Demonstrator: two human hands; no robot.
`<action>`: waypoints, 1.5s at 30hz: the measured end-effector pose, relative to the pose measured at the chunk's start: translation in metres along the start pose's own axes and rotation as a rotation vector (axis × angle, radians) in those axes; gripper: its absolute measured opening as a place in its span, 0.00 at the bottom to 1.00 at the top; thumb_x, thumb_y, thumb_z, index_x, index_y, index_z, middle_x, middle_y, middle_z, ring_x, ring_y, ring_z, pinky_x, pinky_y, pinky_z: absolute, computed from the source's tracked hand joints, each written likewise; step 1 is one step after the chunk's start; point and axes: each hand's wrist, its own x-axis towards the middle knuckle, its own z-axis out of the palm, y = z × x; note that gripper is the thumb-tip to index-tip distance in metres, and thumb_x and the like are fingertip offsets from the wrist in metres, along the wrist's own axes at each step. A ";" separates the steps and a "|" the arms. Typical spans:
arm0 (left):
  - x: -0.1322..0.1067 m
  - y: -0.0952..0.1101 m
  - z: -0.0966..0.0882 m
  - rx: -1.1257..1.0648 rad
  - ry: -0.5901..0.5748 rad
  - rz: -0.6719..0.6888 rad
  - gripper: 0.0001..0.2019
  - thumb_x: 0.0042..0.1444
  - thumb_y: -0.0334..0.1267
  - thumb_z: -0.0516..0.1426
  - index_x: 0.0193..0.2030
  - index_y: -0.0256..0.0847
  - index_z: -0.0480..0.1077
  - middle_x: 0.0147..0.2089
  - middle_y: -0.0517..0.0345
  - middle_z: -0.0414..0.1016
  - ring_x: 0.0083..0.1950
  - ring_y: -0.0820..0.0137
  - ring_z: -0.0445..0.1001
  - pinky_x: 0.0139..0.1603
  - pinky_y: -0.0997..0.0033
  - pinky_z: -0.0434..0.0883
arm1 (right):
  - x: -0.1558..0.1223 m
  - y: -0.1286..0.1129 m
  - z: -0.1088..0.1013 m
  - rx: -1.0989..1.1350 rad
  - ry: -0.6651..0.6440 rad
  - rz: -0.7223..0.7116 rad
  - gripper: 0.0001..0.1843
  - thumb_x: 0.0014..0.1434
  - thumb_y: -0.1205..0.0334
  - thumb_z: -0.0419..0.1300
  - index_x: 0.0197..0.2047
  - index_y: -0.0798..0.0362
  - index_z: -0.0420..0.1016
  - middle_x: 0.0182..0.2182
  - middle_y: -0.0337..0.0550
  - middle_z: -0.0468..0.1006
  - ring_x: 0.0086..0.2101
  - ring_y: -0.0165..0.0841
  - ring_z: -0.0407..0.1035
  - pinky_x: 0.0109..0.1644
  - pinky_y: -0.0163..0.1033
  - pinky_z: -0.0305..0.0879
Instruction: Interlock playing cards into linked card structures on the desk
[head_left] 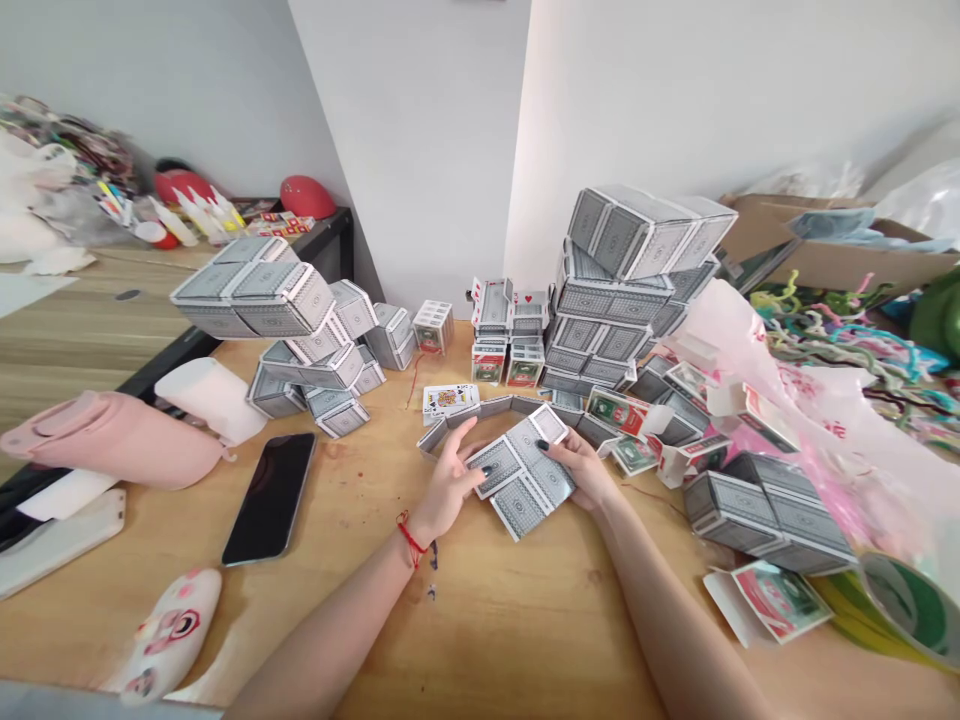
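Observation:
Both my hands hold a folded piece made of grey-backed playing cards point(525, 478) low over the wooden table point(495, 620). My left hand point(450, 485), with a red string on the wrist, grips its left side, thumb on top. My right hand point(581, 465) pinches the right side. Just behind the piece lies a bent chain of folded cards point(480, 412) and a face-up card point(448, 399).
Stacked card blocks stand at the left point(259, 290) and back right point(626, 275). More blocks point(769, 515) and card boxes point(780, 598) lie at the right beside a pink plastic bag point(787, 400). A black phone point(271, 497), a pink case point(112, 440) and a tape roll point(911, 605) are nearby.

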 end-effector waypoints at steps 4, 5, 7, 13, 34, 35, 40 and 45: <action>0.002 0.003 -0.002 -0.045 0.037 -0.221 0.26 0.46 0.32 0.58 0.54 0.37 0.64 0.45 0.48 0.73 0.42 0.66 0.72 0.37 0.72 0.67 | -0.001 0.000 0.004 -0.021 0.011 -0.002 0.18 0.41 0.63 0.68 0.36 0.51 0.68 0.29 0.37 0.78 0.26 0.33 0.72 0.30 0.37 0.66; 0.003 0.004 -0.002 -0.055 0.028 -0.246 0.24 0.45 0.32 0.59 0.52 0.36 0.67 0.44 0.48 0.74 0.41 0.66 0.72 0.37 0.72 0.67 | -0.002 0.001 0.005 -0.028 0.013 0.001 0.18 0.40 0.63 0.68 0.35 0.50 0.68 0.28 0.37 0.78 0.25 0.33 0.72 0.30 0.37 0.66; 0.003 0.008 -0.001 -0.066 0.013 -0.271 0.22 0.45 0.32 0.59 0.49 0.35 0.69 0.42 0.49 0.75 0.39 0.67 0.72 0.38 0.72 0.66 | -0.002 0.001 0.006 -0.046 0.017 0.007 0.19 0.39 0.62 0.68 0.35 0.50 0.67 0.27 0.36 0.78 0.25 0.33 0.72 0.30 0.38 0.66; 0.006 0.008 0.005 0.033 -0.018 -0.253 0.16 0.47 0.35 0.59 0.45 0.37 0.72 0.39 0.54 0.75 0.38 0.70 0.71 0.39 0.74 0.65 | 0.000 0.006 0.006 -0.063 0.068 -0.038 0.18 0.39 0.61 0.68 0.35 0.51 0.68 0.28 0.37 0.78 0.26 0.34 0.71 0.29 0.38 0.65; 0.010 -0.001 0.017 0.632 0.337 -0.102 0.22 0.41 0.52 0.58 0.15 0.36 0.56 0.18 0.66 0.50 0.22 0.79 0.49 0.20 0.77 0.48 | -0.007 0.013 0.018 -0.161 0.107 -0.151 0.19 0.41 0.54 0.67 0.37 0.49 0.70 0.31 0.39 0.79 0.31 0.37 0.72 0.36 0.42 0.68; 0.009 -0.001 0.016 0.659 0.337 -0.095 0.23 0.41 0.53 0.58 0.15 0.37 0.55 0.18 0.66 0.50 0.22 0.79 0.49 0.20 0.77 0.47 | -0.007 0.013 0.018 -0.170 0.110 -0.149 0.19 0.40 0.54 0.67 0.36 0.49 0.70 0.30 0.39 0.79 0.31 0.37 0.73 0.36 0.41 0.68; 0.008 -0.001 0.015 0.772 0.314 -0.066 0.24 0.43 0.54 0.56 0.15 0.37 0.53 0.18 0.66 0.49 0.22 0.79 0.50 0.21 0.76 0.47 | -0.006 0.012 0.012 -0.206 0.074 -0.058 0.19 0.42 0.51 0.66 0.35 0.52 0.71 0.28 0.41 0.79 0.27 0.36 0.73 0.31 0.39 0.67; 0.006 0.000 0.015 0.798 0.283 -0.070 0.22 0.46 0.52 0.55 0.15 0.37 0.53 0.18 0.66 0.49 0.22 0.78 0.50 0.22 0.76 0.47 | -0.003 0.014 0.006 -0.253 0.055 0.010 0.18 0.42 0.48 0.65 0.28 0.55 0.74 0.24 0.43 0.78 0.22 0.35 0.71 0.27 0.37 0.65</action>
